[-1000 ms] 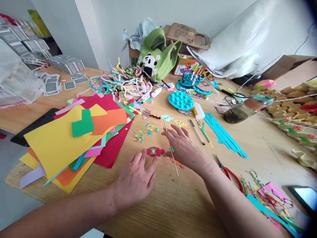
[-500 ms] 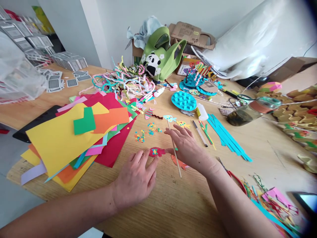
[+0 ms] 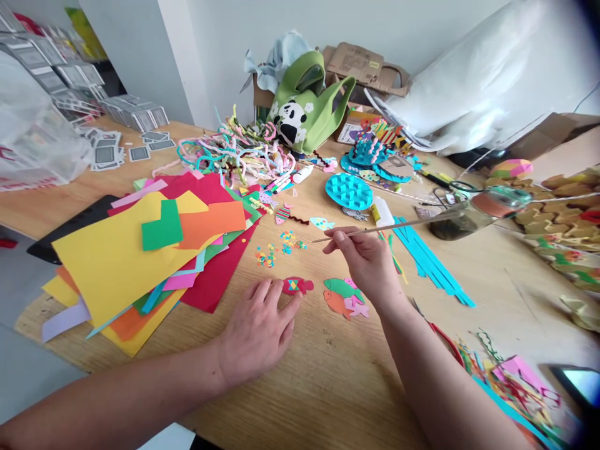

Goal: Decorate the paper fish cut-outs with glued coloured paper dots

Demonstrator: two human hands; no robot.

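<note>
My left hand [image 3: 262, 319] lies flat on the table with its fingers stretched out, the fingertips touching a red paper fish [image 3: 296, 286]. Blue and yellow pieces decorate the middle of that fish. My right hand [image 3: 363, 259] pinches a thin wooden stick [image 3: 398, 225], raised above the table, its tip pointing left toward small paper bits [image 3: 285, 244]. Below my right hand lie a green paper fish [image 3: 342, 287], an orange paper fish [image 3: 335, 302] and pink paper pieces [image 3: 357, 306]. A light blue spotted fish [image 3: 322, 223] rests beyond the stick.
Coloured paper sheets [image 3: 117, 262] are piled on the left. A tangle of pipe cleaners [image 3: 234, 153] and a green panda bag [image 3: 300, 112] stand behind. To the right are blue strips [image 3: 435, 262], a glue bottle [image 3: 382, 212], a jar [image 3: 473, 212] and red-handled scissors [image 3: 445, 340].
My right hand has taken hold of the stick and lifted it, turning it from lying along the table to nearly level. My left hand stays on the red fish.
</note>
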